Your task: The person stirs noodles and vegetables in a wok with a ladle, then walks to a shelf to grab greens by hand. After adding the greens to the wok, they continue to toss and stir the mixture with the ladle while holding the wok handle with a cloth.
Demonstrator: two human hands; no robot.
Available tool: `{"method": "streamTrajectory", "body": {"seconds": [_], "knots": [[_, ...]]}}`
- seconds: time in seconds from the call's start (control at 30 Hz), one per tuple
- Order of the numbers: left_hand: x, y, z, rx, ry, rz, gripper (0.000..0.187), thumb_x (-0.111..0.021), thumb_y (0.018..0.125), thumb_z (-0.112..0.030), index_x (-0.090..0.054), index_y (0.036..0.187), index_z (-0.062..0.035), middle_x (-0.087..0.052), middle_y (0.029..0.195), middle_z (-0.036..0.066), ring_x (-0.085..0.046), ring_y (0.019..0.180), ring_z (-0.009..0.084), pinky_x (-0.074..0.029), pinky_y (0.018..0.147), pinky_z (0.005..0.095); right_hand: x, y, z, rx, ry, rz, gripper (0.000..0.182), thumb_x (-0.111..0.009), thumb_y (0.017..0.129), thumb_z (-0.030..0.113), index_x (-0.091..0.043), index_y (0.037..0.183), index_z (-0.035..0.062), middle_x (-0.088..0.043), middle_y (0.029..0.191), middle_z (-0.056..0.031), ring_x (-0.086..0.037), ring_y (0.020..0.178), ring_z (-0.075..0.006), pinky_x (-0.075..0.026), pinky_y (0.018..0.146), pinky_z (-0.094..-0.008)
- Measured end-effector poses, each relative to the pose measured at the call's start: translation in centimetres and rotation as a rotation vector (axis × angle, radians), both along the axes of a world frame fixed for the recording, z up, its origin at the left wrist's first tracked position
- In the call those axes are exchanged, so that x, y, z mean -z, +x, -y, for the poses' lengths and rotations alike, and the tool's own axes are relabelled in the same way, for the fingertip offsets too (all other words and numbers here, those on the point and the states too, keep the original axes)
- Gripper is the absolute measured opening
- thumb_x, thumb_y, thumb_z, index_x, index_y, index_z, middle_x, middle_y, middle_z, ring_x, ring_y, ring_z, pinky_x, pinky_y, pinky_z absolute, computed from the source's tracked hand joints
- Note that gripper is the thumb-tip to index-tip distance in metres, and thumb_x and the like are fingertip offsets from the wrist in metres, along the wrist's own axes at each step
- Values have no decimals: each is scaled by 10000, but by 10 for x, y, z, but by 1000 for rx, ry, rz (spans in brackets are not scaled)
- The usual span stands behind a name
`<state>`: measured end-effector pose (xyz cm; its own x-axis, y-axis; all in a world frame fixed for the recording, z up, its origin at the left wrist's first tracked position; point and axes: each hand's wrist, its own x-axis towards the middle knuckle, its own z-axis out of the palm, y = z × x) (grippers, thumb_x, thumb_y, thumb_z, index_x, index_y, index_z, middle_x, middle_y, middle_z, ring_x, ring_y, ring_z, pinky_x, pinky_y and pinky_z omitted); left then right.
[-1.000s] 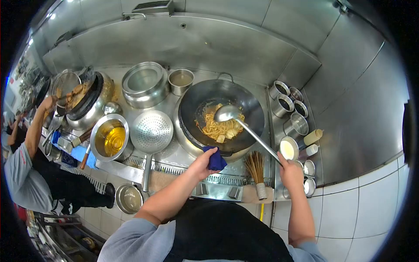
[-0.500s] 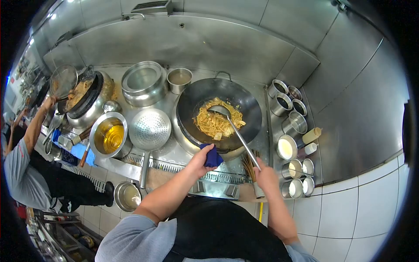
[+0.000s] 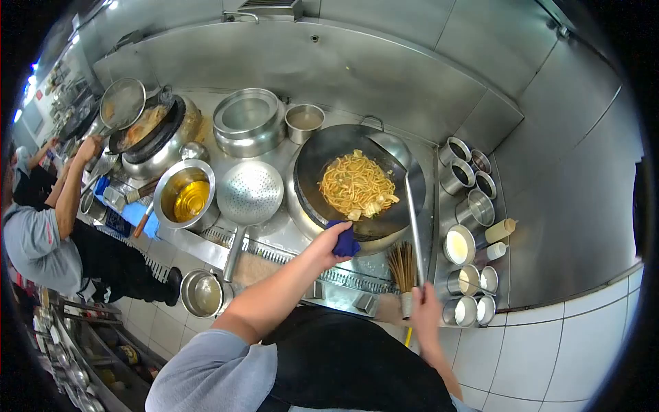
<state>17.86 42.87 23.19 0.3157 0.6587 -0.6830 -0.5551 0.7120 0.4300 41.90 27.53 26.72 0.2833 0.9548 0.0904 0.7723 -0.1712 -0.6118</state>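
Note:
My left hand point(image 3: 328, 247) is closed on a folded dark blue cloth point(image 3: 348, 240) at the near rim of a black wok point(image 3: 309, 154). Whether a wok handle lies under the cloth is hidden. Noodles point(image 3: 358, 180) with pale vegetable pieces sit in the middle of the wok. Around the long handle of a steel ladle point(image 3: 391, 147), my right hand point(image 3: 427, 312) is closed, low at the right. The ladle's bowl is by the wok's far right wall, apart from the noodles.
A perforated strainer point(image 3: 250, 192) and a pot of yellow oil point(image 3: 185, 200) stand left of the wok. Right are seasoning containers point(image 3: 458, 246), squeeze bottles point(image 3: 500, 231) and a bamboo brush point(image 3: 402, 268). A co-worker point(image 3: 44, 247) stands at another wok, far left.
The ladle has lifted off the noodles to the wok's far right side, and my right hand has moved lower. The noodles are more gathered. The whole view has shifted slightly.

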Motion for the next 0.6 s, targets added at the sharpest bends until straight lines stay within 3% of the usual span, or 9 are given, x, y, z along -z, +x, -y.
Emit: {"method": "streamTrajectory", "body": {"seconds": [0.07,0.17,0.6], "knots": [[18,11,-12,-58,-12,-12,180,-627,794,-235,-521,905,-141,-560,803,45,-565,682,205,-465,609,360,50,-19,0,-3,-76,71,272,-520,904,254,-489,994,-1,-601,749,-238,-594,689,-410,-451,591,-466],[32,11,-17,-29,-26,13,153,-600,758,-183,-509,871,-134,-541,751,46,-553,642,205,-450,559,348,91,-27,-7,-26,-138,136,264,-505,907,256,-443,932,1,-588,720,-279,-576,677,-465,-436,575,-531],[41,5,-18,47,-5,14,159,-594,761,-214,-502,863,-134,-539,703,40,-559,579,189,-431,480,327,42,-5,-36,-17,-89,24,304,-535,896,291,-478,869,-6,-582,696,-256,-566,681,-460,-427,593,-513]]}}
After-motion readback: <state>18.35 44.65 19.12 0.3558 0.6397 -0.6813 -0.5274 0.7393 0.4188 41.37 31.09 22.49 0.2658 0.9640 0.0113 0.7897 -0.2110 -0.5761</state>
